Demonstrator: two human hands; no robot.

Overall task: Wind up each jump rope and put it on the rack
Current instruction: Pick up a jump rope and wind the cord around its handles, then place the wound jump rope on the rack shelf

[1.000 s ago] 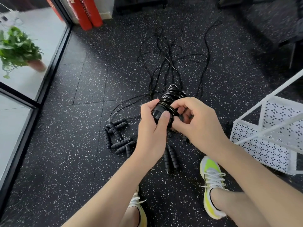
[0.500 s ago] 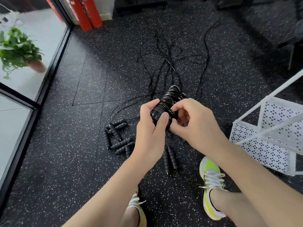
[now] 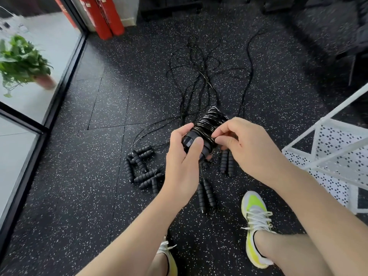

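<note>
A black jump rope point(image 3: 207, 124) is wound in tight coils around its handles, held above the floor. My left hand point(image 3: 183, 156) grips the near end of the bundle, thumb across the handle end. My right hand point(image 3: 247, 144) pinches the cord at the bundle's right side. Several other jump ropes lie on the floor: a heap of black ribbed handles point(image 3: 141, 170) to the left, one pair point(image 3: 205, 194) below my hands, another pair point(image 3: 227, 162) under my right hand. Their thin cords point(image 3: 201, 76) trail away in a tangle. The white rack point(image 3: 328, 156) stands at the right.
The floor is black speckled rubber. A glass wall with a black frame point(image 3: 51, 108) runs along the left, with a potted plant point(image 3: 22, 64) behind it. Red cylinders point(image 3: 103, 18) stand at the back left. My two shoes point(image 3: 254, 222) are at the bottom.
My right hand has shifted a little to the right along the bundle and now pinches the cord at its side. The left hand keeps its grip.
</note>
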